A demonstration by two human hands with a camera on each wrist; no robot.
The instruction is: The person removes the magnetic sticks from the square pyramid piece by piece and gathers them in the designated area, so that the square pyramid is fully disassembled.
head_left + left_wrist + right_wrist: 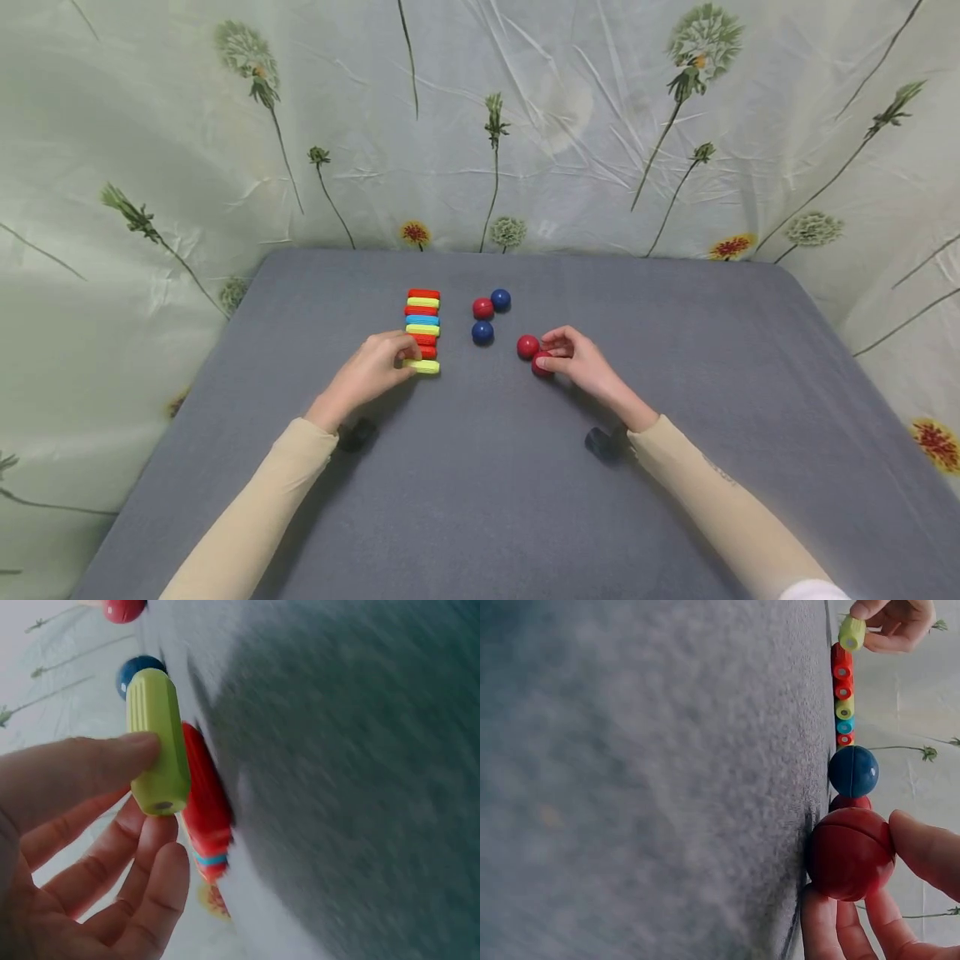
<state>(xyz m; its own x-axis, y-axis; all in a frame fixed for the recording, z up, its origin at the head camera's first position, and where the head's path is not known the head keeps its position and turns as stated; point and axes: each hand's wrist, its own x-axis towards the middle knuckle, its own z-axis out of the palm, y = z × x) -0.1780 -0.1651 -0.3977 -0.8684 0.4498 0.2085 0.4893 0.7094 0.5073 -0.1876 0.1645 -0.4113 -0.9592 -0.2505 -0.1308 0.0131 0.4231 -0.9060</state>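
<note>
My left hand (372, 364) pinches a yellow-green ribbed stick (161, 742) between thumb and fingers, at the near end of a row of similar sticks (423, 321) in red, yellow-green and blue. In the left wrist view the held stick stands out in front of a red stick (204, 791). My right hand (585, 363) holds a red ball (851, 853), thumb on one side and fingers on the other. Another red ball (528, 347) lies right beside it.
Between the hands and farther back lie a red ball (483, 308) and two blue balls (501, 300), grouped closely. Everything rests on a table with a grey cloth (480, 500). A pale curtain (570, 125) with a dandelion print hangs behind the table's far edge.
</note>
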